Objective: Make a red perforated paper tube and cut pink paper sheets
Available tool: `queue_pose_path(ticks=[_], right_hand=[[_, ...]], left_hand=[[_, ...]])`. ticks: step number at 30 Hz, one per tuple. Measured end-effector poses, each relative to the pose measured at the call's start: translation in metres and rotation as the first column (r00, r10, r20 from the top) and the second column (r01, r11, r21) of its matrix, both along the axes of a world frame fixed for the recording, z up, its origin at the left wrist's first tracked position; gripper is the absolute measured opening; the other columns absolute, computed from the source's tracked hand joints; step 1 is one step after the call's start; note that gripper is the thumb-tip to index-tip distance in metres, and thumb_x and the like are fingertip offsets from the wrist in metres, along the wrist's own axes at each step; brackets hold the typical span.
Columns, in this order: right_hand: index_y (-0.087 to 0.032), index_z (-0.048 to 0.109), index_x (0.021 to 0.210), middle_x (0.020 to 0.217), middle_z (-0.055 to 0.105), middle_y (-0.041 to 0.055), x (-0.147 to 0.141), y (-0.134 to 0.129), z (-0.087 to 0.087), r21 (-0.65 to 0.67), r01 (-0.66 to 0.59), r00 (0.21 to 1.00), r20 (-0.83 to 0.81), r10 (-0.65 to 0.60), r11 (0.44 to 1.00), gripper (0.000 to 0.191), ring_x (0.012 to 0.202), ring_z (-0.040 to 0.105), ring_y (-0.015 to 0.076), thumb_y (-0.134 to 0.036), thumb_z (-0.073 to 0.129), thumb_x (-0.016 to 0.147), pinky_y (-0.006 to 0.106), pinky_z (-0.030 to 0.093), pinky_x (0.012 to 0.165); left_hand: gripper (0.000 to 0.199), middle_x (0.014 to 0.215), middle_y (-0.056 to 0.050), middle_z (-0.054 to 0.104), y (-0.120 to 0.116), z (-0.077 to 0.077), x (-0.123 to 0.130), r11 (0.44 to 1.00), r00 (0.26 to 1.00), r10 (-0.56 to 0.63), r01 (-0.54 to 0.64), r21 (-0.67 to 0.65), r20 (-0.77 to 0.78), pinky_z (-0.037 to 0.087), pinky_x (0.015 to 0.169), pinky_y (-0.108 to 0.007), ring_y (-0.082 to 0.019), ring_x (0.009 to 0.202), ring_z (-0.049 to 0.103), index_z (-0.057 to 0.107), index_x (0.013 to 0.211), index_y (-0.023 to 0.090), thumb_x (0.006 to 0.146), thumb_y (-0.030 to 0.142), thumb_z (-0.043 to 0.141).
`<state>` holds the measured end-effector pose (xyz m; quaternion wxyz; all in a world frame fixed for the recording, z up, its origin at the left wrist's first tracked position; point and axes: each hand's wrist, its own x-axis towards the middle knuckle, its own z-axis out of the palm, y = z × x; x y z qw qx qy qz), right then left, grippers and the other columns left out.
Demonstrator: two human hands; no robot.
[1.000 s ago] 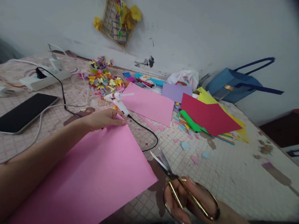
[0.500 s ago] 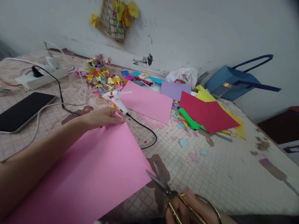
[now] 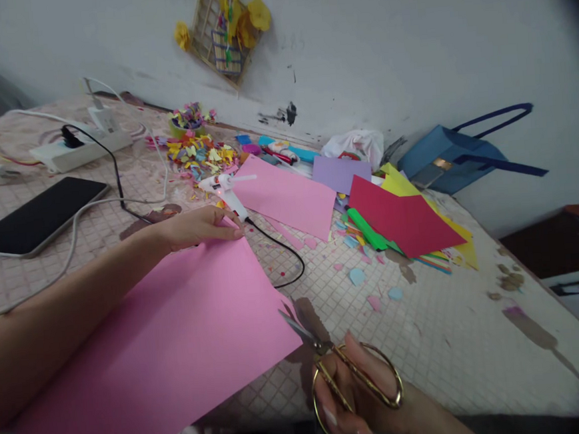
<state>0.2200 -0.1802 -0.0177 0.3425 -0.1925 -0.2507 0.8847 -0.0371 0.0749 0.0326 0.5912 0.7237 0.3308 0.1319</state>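
Observation:
A large pink sheet (image 3: 169, 340) spreads across the lower left. My left hand (image 3: 205, 227) pinches its far edge between thumb and fingers. Gold-handled scissors (image 3: 325, 351) are in my right hand (image 3: 353, 392), fingers closed in the loops. Their blades are slightly apart and lie across the sheet's right edge, close to its near right corner. A white glue gun (image 3: 227, 195) rests just beyond my left hand.
Behind lie another pink sheet (image 3: 288, 194), a purple sheet (image 3: 341, 173), red paper (image 3: 400, 218) and a blue bag (image 3: 450, 157). At left are a black tablet (image 3: 39, 216), a power strip (image 3: 84, 149) and cables. Paper scraps (image 3: 204, 153) are heaped at the back.
My right hand has moved up a little, and the scissors' blades have come closer together and now reach over the pink sheet's edge. My left hand stays in place.

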Motion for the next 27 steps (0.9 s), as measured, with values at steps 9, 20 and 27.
queue_pose_path(ticks=[9, 20, 27], right_hand=[[-0.008, 0.064, 0.078, 0.039, 0.047, -0.002, 0.002, 0.017, 0.006, 0.014, -0.059, 0.998, -0.025, 0.06, 0.998, 0.087, 0.031, 0.041, 0.0086, -0.077, 0.012, 0.086, 0.019, 0.035, 0.034], [-0.008, 0.063, 0.081, 0.043, 0.047, -0.002, -0.007, 0.03, 0.008, 0.07, -0.03, 0.979, 0.202, 0.016, 0.997, 0.084, 0.035, 0.043, 0.0089, -0.078, 0.016, 0.085, 0.019, 0.032, 0.035], [-0.012, 0.058, 0.075, 0.046, 0.048, -0.0027, -0.014, 0.031, 0.017, 0.134, -0.021, 0.941, 0.339, -0.026, 0.991, 0.078, 0.036, 0.041, 0.0066, -0.078, 0.019, 0.084, 0.016, 0.028, 0.032]], left_hand=[[0.031, 0.059, 0.004, 0.052, -0.005, 0.008, 0.002, 0.998, 1.0, -0.012, 0.013, 0.058, -0.008, 0.034, 0.047, -0.017, -0.008, 0.051, 0.045, 0.063, 0.081, 0.015, 0.073, 0.044, 0.069], [0.033, 0.059, 0.004, 0.052, -0.007, 0.009, 0.004, 0.998, 0.999, -0.045, 0.045, 0.052, -0.005, 0.034, 0.049, -0.017, -0.008, 0.052, 0.044, 0.062, 0.077, 0.016, 0.074, 0.047, 0.069], [0.032, 0.061, 0.004, 0.054, -0.008, 0.009, 0.003, 0.998, 0.999, -0.045, 0.045, 0.05, 0.002, 0.036, 0.05, -0.017, -0.009, 0.053, 0.046, 0.063, 0.079, 0.016, 0.073, 0.047, 0.069]])
